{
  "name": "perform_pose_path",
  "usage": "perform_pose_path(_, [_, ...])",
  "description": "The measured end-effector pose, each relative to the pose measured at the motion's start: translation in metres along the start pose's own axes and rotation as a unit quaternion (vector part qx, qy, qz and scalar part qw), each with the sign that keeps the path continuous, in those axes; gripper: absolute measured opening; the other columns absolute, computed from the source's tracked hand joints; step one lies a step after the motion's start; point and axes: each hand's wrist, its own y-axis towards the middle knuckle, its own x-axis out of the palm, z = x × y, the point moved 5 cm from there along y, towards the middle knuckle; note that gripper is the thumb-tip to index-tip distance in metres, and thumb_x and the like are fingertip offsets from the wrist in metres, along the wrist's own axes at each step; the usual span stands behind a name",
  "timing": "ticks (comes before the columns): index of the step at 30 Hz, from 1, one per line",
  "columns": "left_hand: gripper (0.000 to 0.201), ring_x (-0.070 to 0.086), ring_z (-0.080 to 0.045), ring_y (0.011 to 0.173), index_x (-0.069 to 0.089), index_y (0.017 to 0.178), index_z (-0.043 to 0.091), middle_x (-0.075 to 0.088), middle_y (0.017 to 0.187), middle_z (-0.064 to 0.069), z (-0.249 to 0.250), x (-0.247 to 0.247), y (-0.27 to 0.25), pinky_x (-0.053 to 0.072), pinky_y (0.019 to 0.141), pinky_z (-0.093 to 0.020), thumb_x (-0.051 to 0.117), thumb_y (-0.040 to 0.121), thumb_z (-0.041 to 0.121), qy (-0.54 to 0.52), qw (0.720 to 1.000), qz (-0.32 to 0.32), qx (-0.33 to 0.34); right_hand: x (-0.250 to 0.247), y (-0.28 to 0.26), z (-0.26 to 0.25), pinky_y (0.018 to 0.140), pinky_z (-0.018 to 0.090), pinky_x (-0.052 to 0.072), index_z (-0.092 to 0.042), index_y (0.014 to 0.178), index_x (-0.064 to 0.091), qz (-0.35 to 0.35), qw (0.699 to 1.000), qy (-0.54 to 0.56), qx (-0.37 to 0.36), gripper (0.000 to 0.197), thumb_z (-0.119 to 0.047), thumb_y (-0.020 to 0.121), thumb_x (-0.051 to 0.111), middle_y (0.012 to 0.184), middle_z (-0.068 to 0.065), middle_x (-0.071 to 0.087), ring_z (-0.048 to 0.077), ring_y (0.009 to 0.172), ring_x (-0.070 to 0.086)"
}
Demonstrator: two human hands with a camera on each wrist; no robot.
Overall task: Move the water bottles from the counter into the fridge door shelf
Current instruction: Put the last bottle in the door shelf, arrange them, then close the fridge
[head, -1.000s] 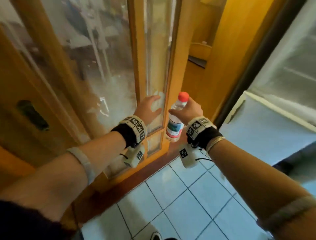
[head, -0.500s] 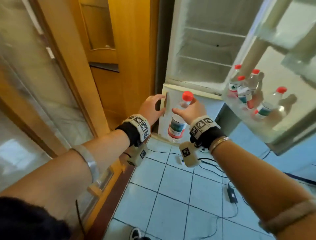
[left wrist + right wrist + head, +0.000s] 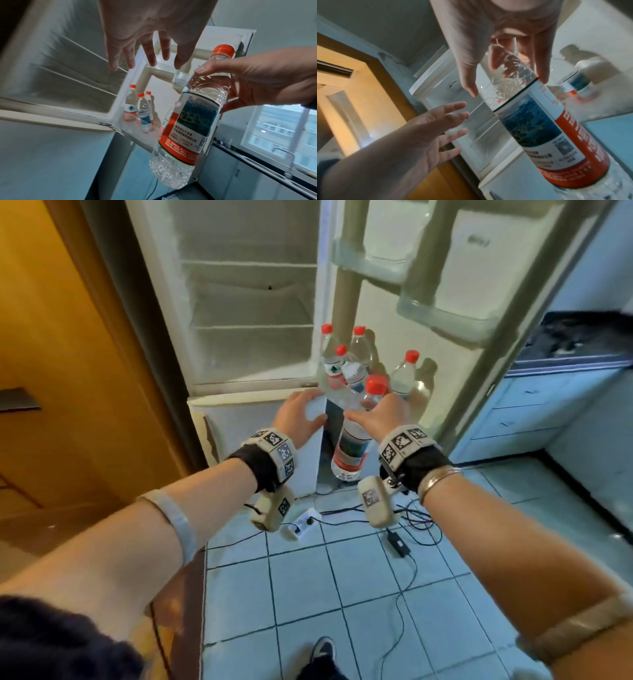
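My right hand (image 3: 382, 414) grips a clear water bottle (image 3: 352, 446) with a red cap by its shoulder, hanging upright in front of the open fridge. The same bottle (image 3: 190, 121) fills the left wrist view, with the thumb and fingers (image 3: 223, 75) curled round its neck. In the right wrist view the bottle (image 3: 539, 121) hangs below the palm. My left hand (image 3: 301, 416) is held out beside it, fingers (image 3: 149, 54) straight, holding nothing. Several red-capped bottles (image 3: 346, 364) stand in the lower door shelf (image 3: 419, 409) just beyond my hands.
The fridge cavity (image 3: 246, 313) has bare shelves. Upper door bins (image 3: 442, 313) hang on the open door. A power strip (image 3: 301, 525) and cables (image 3: 404, 542) lie on the tiled floor. Blue cabinets (image 3: 534, 412) stand at right, a wooden door frame (image 3: 68, 354) at left.
The view has swung from the glass door to the open fridge. Both hands, with the bottle, have come closer to the door shelf holding the other bottles.
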Motion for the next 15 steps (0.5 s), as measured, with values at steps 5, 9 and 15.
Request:
perform_pose_path(5, [0.042, 0.049, -0.025, 0.121, 0.052, 0.128, 0.013, 0.056, 0.13, -0.01, 0.028, 0.043, 0.06, 0.033, 0.098, -0.024, 0.06, 0.086, 0.014, -0.018, 0.998, -0.035, 0.057, -0.037, 0.047, 0.028, 0.086, 0.027, 0.048, -0.015, 0.107, 0.063, 0.059, 0.997, 0.014, 0.042, 0.046, -0.04, 0.07, 0.077, 0.111, 0.002, 0.067, 0.021, 0.101, 0.063])
perform_pose_path(9, [0.045, 0.054, -0.026, 0.113, 0.051, 0.129, 0.012, 0.056, 0.127, -0.011, 0.049, 0.072, 0.107, 0.038, 0.092, -0.026, 0.061, 0.085, 0.014, -0.011, 0.995, -0.062, 0.083, -0.066, 0.079, 0.046, 0.085, 0.028, 0.049, -0.017, 0.107, 0.063, 0.104, 0.992, 0.017, 0.07, 0.045, -0.041, 0.071, 0.075, 0.11, 0.002, 0.068, 0.021, 0.1, 0.063])
perform_pose_path(15, [0.046, 0.054, -0.026, 0.115, 0.051, 0.128, 0.015, 0.057, 0.127, -0.009, 0.063, 0.11, 0.165, 0.041, 0.103, -0.039, 0.061, 0.083, 0.017, -0.027, 0.99, -0.093, 0.102, -0.095, 0.117, 0.06, 0.094, 0.034, 0.049, -0.025, 0.114, 0.058, 0.164, 0.982, 0.016, 0.095, 0.054, -0.044, 0.067, 0.077, 0.114, -0.002, 0.067, 0.02, 0.105, 0.062])
